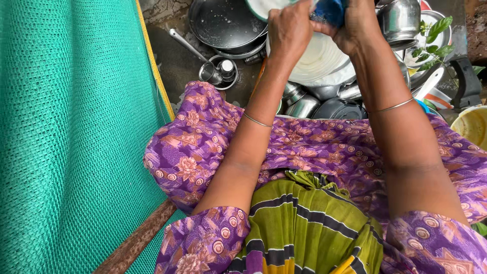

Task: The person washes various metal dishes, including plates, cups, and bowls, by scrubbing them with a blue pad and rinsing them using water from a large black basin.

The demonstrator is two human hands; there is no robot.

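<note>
Single head-worn camera, aimed steeply down over the person's lap, close behind both raised hands, facing the dishes (304, 96) beyond.

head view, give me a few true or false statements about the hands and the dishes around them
1. The left hand holds the rim of a white plate. True.
2. The right hand presses a blue scrubber. True.
3. A green net hangs on the right side. False: it fills the left side.
4. The black pan sits on the person's lap. False: it lies on the wet ground beyond the knees.
5. Both wrists are bare. False: each wears a thin metal bangle.
6. A leafy twig shows at the upper right. True.
</note>
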